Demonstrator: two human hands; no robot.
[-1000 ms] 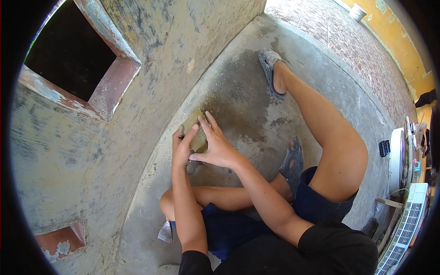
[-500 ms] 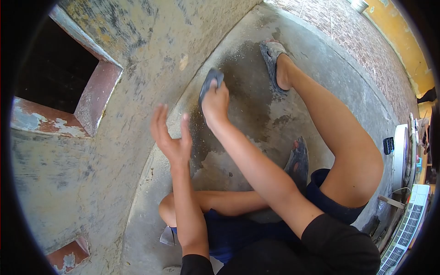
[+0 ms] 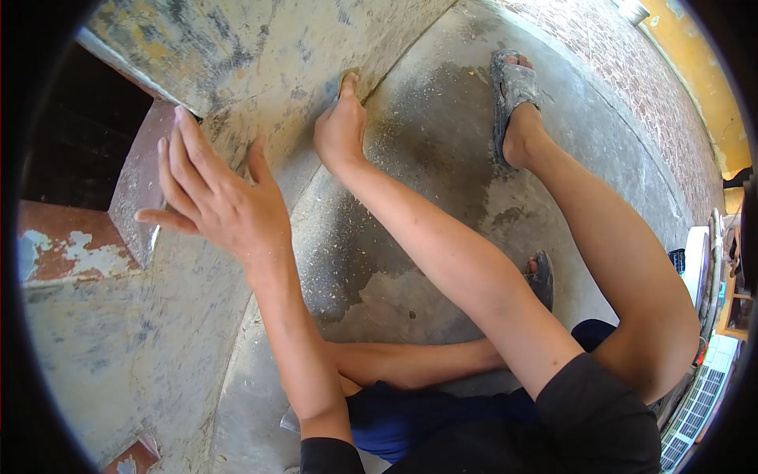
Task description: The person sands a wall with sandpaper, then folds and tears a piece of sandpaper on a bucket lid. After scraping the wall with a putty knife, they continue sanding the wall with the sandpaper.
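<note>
My right hand (image 3: pixel 342 134) presses a piece of sandpaper (image 3: pixel 343 80) against the scuffed, patchy wall (image 3: pixel 185 332), low down near where it meets the floor. Only a thin yellowish edge of the sandpaper shows; my fingers and hand cover the rest. My left hand (image 3: pixel 233 209) is open with its fingers spread, holding nothing. It overlaps the corner of a square opening (image 3: pixel 136 170) with a peeling reddish frame.
Pale dust and crumbs lie on the damp-stained concrete floor (image 3: pixel 426 261) beside the wall. My sandalled foot (image 3: pixel 517 91) rests farther out. A white slatted appliance (image 3: pixel 703 399) stands at the right edge, and brick-patterned paving (image 3: pixel 608 71) lies beyond.
My right hand has moved from above the floor to the wall with the sandpaper. My left hand has come up and left toward the opening, its fingers spreading.
</note>
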